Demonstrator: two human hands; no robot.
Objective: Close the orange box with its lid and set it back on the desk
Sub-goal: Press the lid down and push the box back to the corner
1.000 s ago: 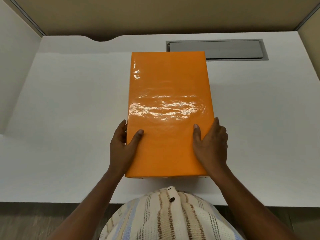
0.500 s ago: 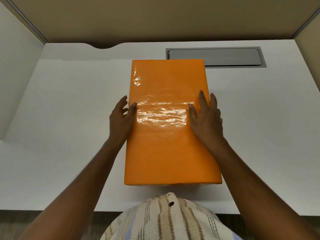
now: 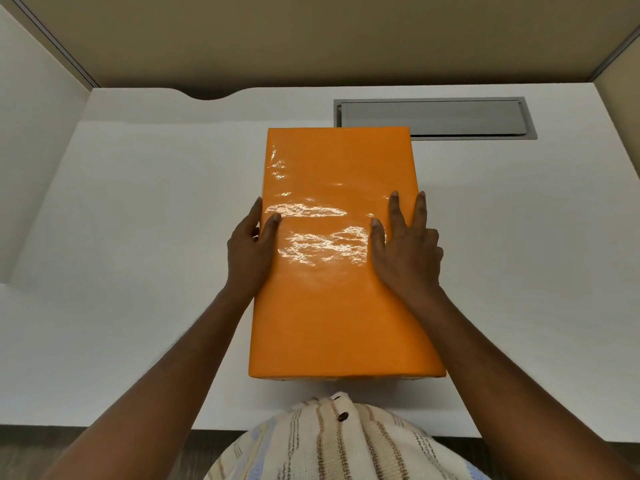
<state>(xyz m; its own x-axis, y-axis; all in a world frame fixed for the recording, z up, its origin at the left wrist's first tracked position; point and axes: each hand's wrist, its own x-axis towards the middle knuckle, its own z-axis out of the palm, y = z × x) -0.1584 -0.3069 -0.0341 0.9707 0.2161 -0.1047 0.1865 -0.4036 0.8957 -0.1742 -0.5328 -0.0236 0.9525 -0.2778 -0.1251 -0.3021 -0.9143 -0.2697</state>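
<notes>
A glossy orange rectangular box (image 3: 339, 258), wrapped in shiny film, is seen lying lengthwise on the white laminate bench (image 3: 138, 237), its far end just short of a grey recessed cable hatch (image 3: 433, 117). The orange lid (image 3: 332, 161) is judged to be seated already, since one unbroken top face is presented and no open interior is shown; a seam cannot be made out from this angle. The left hand (image 3: 249, 258) is laid against the left long edge, thumb resting on the top face and fingers turned down the side, mostly hidden. The right hand (image 3: 407, 258) is spread flat on the top near the right edge, fingers extended and splayed, nothing enclosed. Neither hand is curled around anything; both are pressed open against the box. This placement at mid-length on opposite sides is judged to serve two ends: the lid is pushed down evenly, and the box is kept square while being settled. Whether the base is fully resting on the bench cannot be told. A striped cream knitted garment (image 3: 346, 441) is visible at the lower edge
</notes>
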